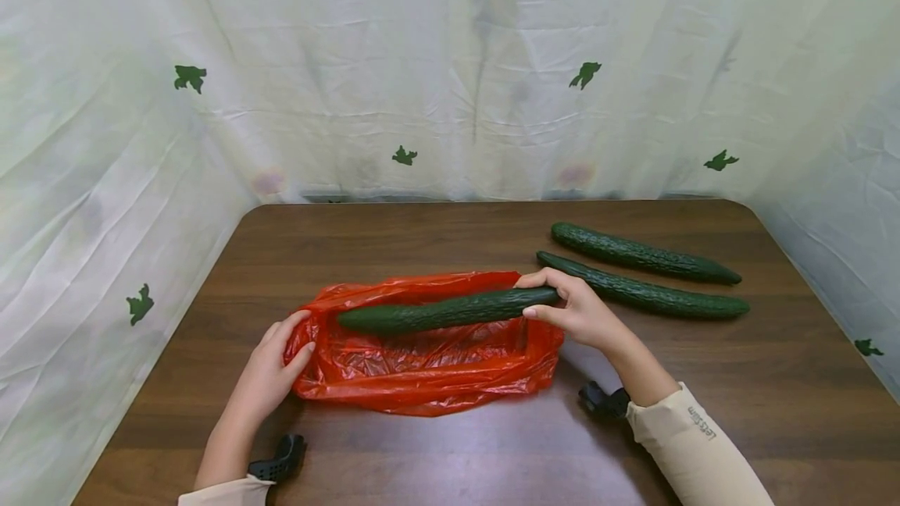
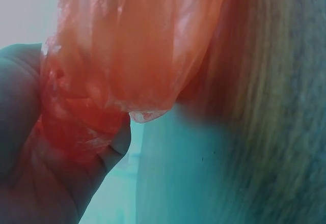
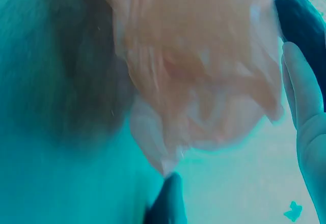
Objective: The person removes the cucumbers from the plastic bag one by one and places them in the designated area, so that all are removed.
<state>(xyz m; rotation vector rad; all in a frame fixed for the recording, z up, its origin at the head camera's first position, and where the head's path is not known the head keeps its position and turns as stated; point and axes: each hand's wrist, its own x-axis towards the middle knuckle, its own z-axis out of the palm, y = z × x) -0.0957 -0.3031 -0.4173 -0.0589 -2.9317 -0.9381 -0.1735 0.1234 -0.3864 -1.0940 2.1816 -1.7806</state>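
Observation:
A red plastic bag (image 1: 422, 381) lies on the table with its wide mouth facing up. My left hand (image 1: 270, 365) grips the bag's left rim, thumb inside and fingers outside; the left wrist view has the red film (image 2: 137, 46) bunched in that hand. With my right hand (image 1: 573, 311) I hold a long dark green cucumber (image 1: 436, 313) by its right end, between thumb and fingers. The cucumber lies lengthwise over the bag's opening, its left end just inside the left rim. In the right wrist view the thumb (image 3: 305, 91) rests along the cucumber (image 3: 303, 25).
Two more cucumbers lie at the table's right rear, one thicker at the back (image 1: 643, 254) and one in front of it (image 1: 654, 295), partly behind my right hand. The wooden table (image 1: 457, 459) ends at a pale leaf-patterned curtain (image 1: 450, 61).

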